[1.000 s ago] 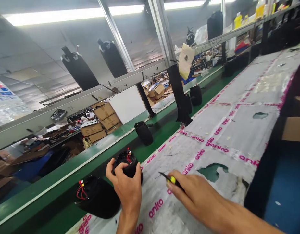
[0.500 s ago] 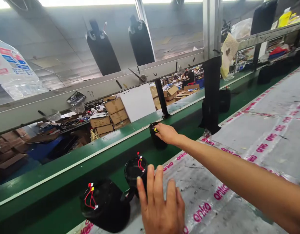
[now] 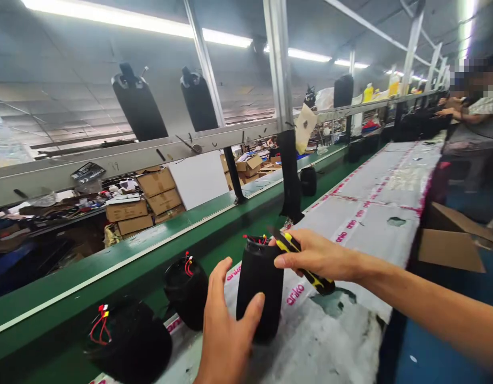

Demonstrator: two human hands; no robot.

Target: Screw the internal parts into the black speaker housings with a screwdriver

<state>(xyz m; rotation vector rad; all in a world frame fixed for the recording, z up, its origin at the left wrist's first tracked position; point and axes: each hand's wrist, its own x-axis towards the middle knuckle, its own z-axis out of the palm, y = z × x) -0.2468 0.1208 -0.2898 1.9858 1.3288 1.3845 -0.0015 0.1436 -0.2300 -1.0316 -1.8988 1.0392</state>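
A black cylindrical part [image 3: 259,293] stands upright on the plastic-covered table [image 3: 350,320], red and yellow wire connectors at its top. My left hand [image 3: 228,320] is beside it, thumb and fingers spread; whether it touches the part is unclear. Black-and-yellow pliers [image 3: 288,244] are in my right hand [image 3: 314,253], their handles crossing my palm and their tip near the part's top rim. To the left are two more black parts with red wires, one [image 3: 188,293] close by and a larger one [image 3: 130,341] at the lower left.
A green conveyor [image 3: 150,261] runs behind the table under a metal shelf rail [image 3: 226,136]. A post wrapped in black [image 3: 290,176] rises behind the part. Another person [image 3: 478,117] works at the far right, near an open cardboard box [image 3: 450,250].
The view has swung right. The black part my right hand was reaching to on the conveyor now stands at the table between my hands, and the pliers now show in my right hand.
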